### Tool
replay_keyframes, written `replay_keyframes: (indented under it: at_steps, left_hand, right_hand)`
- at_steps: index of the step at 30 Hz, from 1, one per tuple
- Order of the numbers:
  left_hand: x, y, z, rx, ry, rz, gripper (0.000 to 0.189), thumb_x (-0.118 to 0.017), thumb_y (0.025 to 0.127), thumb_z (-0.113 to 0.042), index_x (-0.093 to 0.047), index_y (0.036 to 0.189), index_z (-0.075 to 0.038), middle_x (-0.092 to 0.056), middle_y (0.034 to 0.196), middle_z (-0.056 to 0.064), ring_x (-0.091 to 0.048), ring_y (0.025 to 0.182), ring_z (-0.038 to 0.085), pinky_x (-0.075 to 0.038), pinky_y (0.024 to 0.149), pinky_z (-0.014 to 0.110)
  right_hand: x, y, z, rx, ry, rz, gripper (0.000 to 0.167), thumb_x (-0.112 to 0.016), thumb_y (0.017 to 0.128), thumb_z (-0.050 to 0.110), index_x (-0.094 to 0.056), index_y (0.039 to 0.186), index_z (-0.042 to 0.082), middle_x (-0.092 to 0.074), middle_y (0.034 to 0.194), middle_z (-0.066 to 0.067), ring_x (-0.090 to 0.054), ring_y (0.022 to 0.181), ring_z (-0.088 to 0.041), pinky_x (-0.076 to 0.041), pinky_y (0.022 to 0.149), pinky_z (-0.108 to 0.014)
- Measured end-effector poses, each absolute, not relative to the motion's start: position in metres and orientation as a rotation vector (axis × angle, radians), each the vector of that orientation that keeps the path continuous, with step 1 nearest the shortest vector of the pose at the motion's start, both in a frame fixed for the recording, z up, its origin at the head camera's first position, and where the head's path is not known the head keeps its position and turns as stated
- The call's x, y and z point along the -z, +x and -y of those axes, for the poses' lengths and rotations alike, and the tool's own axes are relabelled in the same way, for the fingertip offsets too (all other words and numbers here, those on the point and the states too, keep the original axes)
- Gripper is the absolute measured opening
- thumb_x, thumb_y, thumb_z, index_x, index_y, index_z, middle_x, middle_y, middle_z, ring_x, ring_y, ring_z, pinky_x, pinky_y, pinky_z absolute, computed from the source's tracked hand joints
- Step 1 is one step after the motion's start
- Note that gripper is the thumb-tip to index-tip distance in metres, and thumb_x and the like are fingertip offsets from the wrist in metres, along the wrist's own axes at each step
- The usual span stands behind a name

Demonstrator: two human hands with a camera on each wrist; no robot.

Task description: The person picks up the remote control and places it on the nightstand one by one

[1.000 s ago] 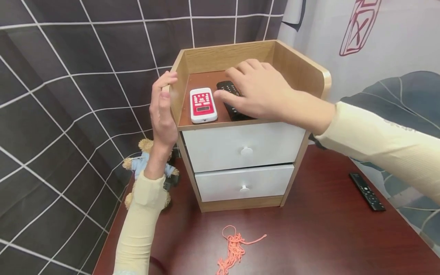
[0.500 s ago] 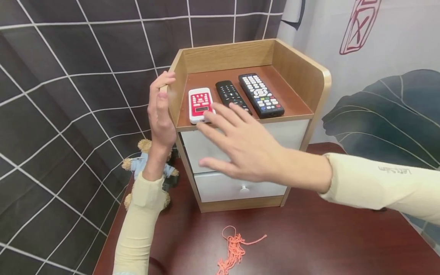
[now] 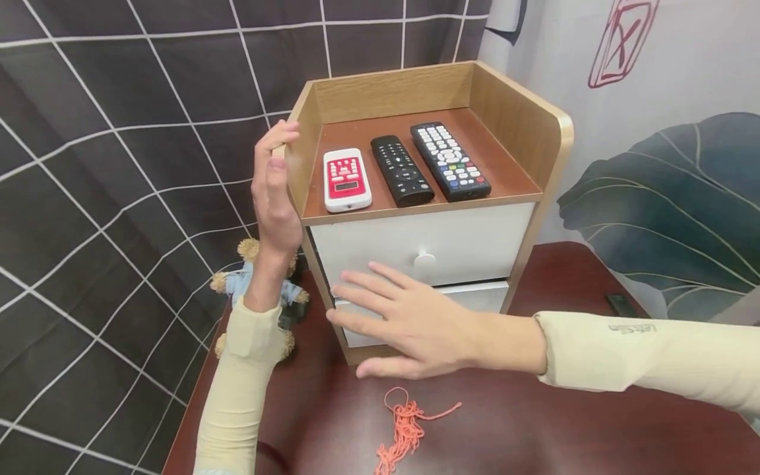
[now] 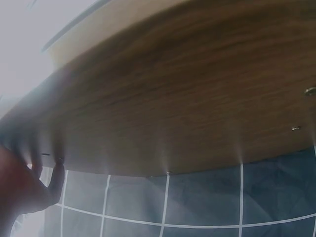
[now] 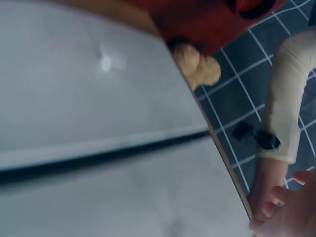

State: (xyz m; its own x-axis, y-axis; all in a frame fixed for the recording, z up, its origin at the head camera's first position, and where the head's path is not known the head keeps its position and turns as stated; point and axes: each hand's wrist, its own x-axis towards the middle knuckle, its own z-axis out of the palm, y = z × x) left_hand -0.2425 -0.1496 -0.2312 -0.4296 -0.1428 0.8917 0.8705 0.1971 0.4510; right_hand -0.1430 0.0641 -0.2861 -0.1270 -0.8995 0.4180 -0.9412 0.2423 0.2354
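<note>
My left hand [image 3: 276, 204] rests against the left side panel of a small wooden cabinet [image 3: 516, 112], its fingers straight and pointing up along the front edge. In front of the two white drawers, my right hand [image 3: 410, 323] is spread flat with nothing in it, overlapping the lower drawer [image 3: 475, 298] in the head view. On the cabinet's top shelf lie a white-and-red remote control [image 3: 346, 179], a slim black remote [image 3: 402, 171] and a larger black remote with white buttons [image 3: 450, 161], side by side. The upper drawer [image 3: 368, 244] has a round white knob [image 3: 424, 258].
A tangle of orange string [image 3: 407, 429] lies on the dark red table [image 3: 510, 429] before the cabinet. Behind my left forearm sits a teddy bear [image 3: 240, 284] in blue. Another black remote [image 3: 621, 305] is partly covered by my right sleeve. A dark checked curtain [image 3: 148, 152] hangs at left.
My right hand has come away from the remotes on the shelf and moved down in front of the drawers, uncovering all three. My left hand has stayed at the side panel.
</note>
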Motion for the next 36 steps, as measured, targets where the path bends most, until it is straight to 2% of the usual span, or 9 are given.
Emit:
replay_keyframes:
  at_steps: [3,8,13,21,27,30,33,36]
  left_hand:
    - [0.232,-0.243,0.148,1.401,-0.707,1.561,0.053,-0.031,0.091,-0.028,-0.055,0.119,0.011,-0.057,0.134,0.021,-0.043,0.139,0.027,-0.029,0.119,0.035]
    - [0.229,-0.242,0.151,1.393,-0.675,1.563,0.053,-0.031,0.091,-0.028,-0.056,0.119,0.008,-0.058,0.133,0.017,-0.044,0.137,0.020,-0.029,0.119,0.034]
    - [0.228,-0.244,0.151,1.389,-0.684,1.572,0.053,-0.030,0.090,-0.028,-0.055,0.120,0.009,-0.057,0.134,0.018,-0.043,0.138,0.022,-0.029,0.118,0.034]
    - [0.234,-0.247,0.149,1.396,-0.697,1.588,0.055,-0.030,0.091,-0.030,-0.054,0.122,0.008,-0.055,0.138,0.017,-0.043,0.138,0.015,-0.030,0.117,0.034]
    - [0.237,-0.245,0.150,1.384,-0.684,1.607,0.054,-0.030,0.091,-0.030,-0.055,0.123,0.006,-0.054,0.139,0.016,-0.043,0.137,0.015,-0.032,0.115,0.035]
    - [0.236,-0.245,0.150,1.390,-0.684,1.602,0.054,-0.031,0.091,-0.031,-0.055,0.122,0.006,-0.054,0.139,0.016,-0.043,0.137,0.015,-0.031,0.116,0.035]
    - [0.234,-0.246,0.150,1.380,-0.689,1.602,0.054,-0.031,0.091,-0.031,-0.055,0.122,0.006,-0.055,0.139,0.017,-0.043,0.138,0.015,-0.030,0.117,0.034]
    - [0.232,-0.246,0.150,1.369,-0.691,1.613,0.055,-0.031,0.091,-0.031,-0.055,0.123,0.006,-0.054,0.139,0.017,-0.043,0.138,0.015,-0.030,0.117,0.034]
  right_hand:
    - [0.300,-0.144,-0.061,-0.104,1.828,1.916,0.069,-0.052,0.095,0.058,-0.047,0.149,0.015,-0.044,0.155,-0.011,-0.032,0.150,-0.028,-0.023,0.123,-0.049]
    - [0.314,-0.140,-0.048,0.015,2.076,1.574,0.066,-0.039,0.099,0.060,-0.048,0.148,0.016,-0.045,0.155,-0.011,-0.036,0.148,-0.028,-0.026,0.122,-0.048]
    - [0.335,-0.127,-0.044,0.016,2.172,1.418,0.067,-0.032,0.099,0.063,-0.048,0.147,0.019,-0.048,0.152,-0.010,-0.041,0.145,-0.029,-0.030,0.120,-0.049]
    - [0.367,-0.117,-0.061,-0.043,2.203,1.441,0.068,-0.035,0.095,0.062,-0.049,0.146,0.020,-0.049,0.152,-0.010,-0.042,0.144,-0.029,-0.033,0.118,-0.049]
    - [0.382,-0.105,-0.075,0.100,2.244,1.542,0.057,-0.033,0.097,0.044,-0.044,0.150,0.026,-0.038,0.159,-0.009,-0.032,0.150,-0.027,-0.025,0.123,-0.047]
    - [0.388,-0.101,-0.082,0.134,2.229,1.577,0.053,-0.036,0.097,0.039,-0.045,0.148,0.028,-0.038,0.159,-0.008,-0.031,0.150,-0.027,-0.025,0.123,-0.047]
    - [0.392,-0.102,-0.088,0.102,2.195,1.563,0.055,-0.038,0.095,0.039,-0.047,0.147,0.025,-0.043,0.156,-0.008,-0.036,0.148,-0.027,-0.029,0.120,-0.047]
    - [0.394,-0.109,-0.097,0.030,2.175,1.530,0.057,-0.036,0.096,0.047,-0.048,0.146,0.021,-0.048,0.152,-0.009,-0.041,0.144,-0.028,-0.033,0.118,-0.048]
